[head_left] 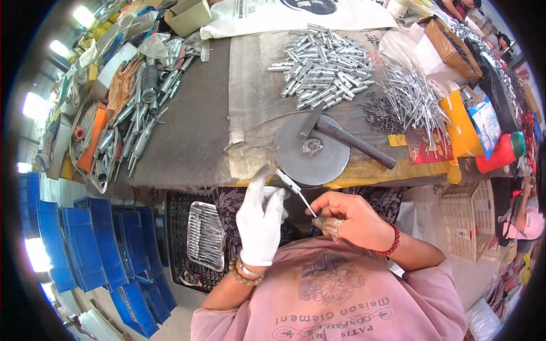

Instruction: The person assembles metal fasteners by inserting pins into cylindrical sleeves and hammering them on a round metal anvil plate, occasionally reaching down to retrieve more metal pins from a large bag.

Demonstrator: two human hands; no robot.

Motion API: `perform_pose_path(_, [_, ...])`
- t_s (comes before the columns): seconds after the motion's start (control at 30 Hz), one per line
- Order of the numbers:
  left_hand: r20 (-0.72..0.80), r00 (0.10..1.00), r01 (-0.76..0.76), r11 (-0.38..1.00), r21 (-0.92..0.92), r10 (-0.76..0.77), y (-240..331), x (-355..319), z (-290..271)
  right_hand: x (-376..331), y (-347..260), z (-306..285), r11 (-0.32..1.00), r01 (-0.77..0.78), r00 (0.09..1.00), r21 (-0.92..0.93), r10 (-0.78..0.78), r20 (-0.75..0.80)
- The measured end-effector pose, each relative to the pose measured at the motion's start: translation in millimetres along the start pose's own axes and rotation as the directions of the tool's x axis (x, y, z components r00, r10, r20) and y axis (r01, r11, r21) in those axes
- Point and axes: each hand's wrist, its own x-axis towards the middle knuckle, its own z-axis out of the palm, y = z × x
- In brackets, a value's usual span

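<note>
In my right hand (pixel 350 219), the fingertips and thumb pinch the thin end of a metal rod. At its upper end the rod carries a shiny metal sleeve (pixel 288 181), tilted up to the left by the bench edge. A brown wrap (pixel 329 225) covers the thumb. My left hand (pixel 259 219), in a white glove with a grimy fingertip, is just left of the sleeve; its index finger stretches up, apart from the thumb, and I see nothing held. A hammer (pixel 352 141) lies across a round grey metal plate (pixel 287 154) just beyond my hands.
Beyond the plate lies a pile of metal sleeves (pixel 327 68); thin rods (pixel 412 96) and small dark pins (pixel 382 112) are to its right. Tools (pixel 142 113) crowd the bench's left side. A filled metal tray (pixel 206 236) sits low left, near blue bins (pixel 85 244). A red jar (pixel 500 153) stands right.
</note>
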Motion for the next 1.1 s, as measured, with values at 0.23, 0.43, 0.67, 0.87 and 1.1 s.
perform_pose_path(0.23, [0.047,0.997,0.073,0.969,-0.236,-0.064,-8,-7,11,3,10,8,1.0,0.024,0.999,-0.008,-0.024,-0.031])
perform_pose_path(0.43, [0.049,0.983,0.181,0.911,-0.371,-0.175,-6,-8,-3,12,9,26,0.991,0.074,0.996,-0.116,-0.069,0.049])
perform_pose_path(0.67, [-0.257,0.957,0.062,0.962,-0.268,-0.133,-37,-12,-64,12,-1,9,0.904,0.328,0.913,-0.273,-0.378,-0.155])
perform_pose_path(0.87, [-0.647,0.669,0.423,0.903,-0.072,-0.365,-195,-47,-175,25,-1,-13,0.931,0.316,0.903,-0.181,-0.354,-0.242])
perform_pose_path(1.1, [-0.694,0.563,0.562,0.824,-0.076,-0.448,-313,-43,-205,26,-7,-11,0.941,0.261,0.909,-0.215,-0.314,-0.273])
